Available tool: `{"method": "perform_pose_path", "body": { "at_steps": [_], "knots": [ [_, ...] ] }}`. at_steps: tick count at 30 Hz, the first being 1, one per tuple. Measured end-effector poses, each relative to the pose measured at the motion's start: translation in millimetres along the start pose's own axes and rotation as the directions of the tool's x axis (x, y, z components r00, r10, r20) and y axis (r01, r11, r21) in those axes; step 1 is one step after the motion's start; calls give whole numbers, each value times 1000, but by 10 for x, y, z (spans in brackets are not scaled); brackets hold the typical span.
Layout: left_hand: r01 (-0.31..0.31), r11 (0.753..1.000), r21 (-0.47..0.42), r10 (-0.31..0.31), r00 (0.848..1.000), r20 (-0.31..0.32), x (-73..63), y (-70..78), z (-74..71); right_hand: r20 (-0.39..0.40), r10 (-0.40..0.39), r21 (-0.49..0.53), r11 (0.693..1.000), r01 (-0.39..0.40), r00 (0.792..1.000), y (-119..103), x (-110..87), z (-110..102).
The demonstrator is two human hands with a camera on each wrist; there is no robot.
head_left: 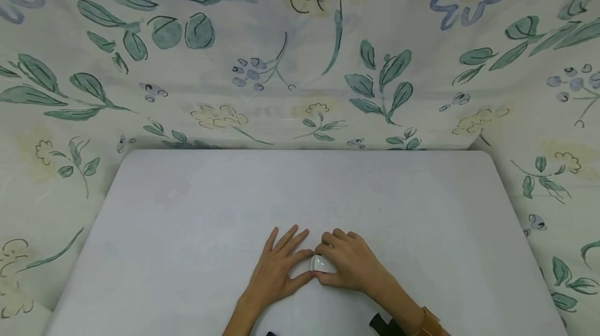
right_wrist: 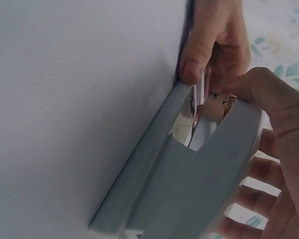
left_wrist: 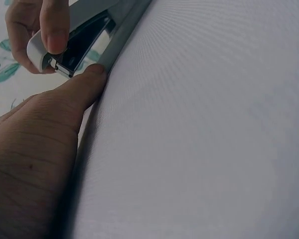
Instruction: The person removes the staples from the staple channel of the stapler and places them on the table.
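Observation:
A pale grey stapler (head_left: pixel 323 263) stands on the white table (head_left: pixel 211 195), close to its near side, between the two hands. Its top arm (right_wrist: pixel 204 164) is raised from the base at the front, leaving a gap with metal parts inside. The left hand (head_left: pixel 274 268) pinches the front end of the base between thumb and index finger, its other fingers spread. Gripping the top arm from the other side is the right hand (head_left: pixel 351 260), thumb near the stapler's nose and fingers along the far side. In the left wrist view, a dark inner strip (left_wrist: pixel 82 45) shows under the raised arm.
Floral cloth (head_left: pixel 262 54) hangs behind the table and along both sides. A black device (head_left: pixel 386 324) sits by the right wrist, with a brown strap (head_left: pixel 428 320) farther up the forearm. A small dark piece (head_left: pixel 271 333) shows by the left forearm.

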State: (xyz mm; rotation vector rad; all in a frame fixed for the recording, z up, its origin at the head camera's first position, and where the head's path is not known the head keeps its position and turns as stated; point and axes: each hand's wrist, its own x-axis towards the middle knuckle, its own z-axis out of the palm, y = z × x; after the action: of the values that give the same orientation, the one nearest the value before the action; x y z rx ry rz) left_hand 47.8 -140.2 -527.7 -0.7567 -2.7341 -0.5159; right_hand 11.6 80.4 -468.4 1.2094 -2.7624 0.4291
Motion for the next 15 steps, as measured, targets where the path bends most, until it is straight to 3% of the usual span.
{"method": "perform_pose_path", "body": {
  "at_steps": [7,15],
  "knots": [
    [-5,1000,0,5,1000,-13,-17,-10,27,-55,-49,-61,997,46,997,10,-12,-40],
    [-3,999,-33,1,998,-58,-14,-13,43,-149,-55,-58,997,46,987,87,-135,-341]
  ]
}}
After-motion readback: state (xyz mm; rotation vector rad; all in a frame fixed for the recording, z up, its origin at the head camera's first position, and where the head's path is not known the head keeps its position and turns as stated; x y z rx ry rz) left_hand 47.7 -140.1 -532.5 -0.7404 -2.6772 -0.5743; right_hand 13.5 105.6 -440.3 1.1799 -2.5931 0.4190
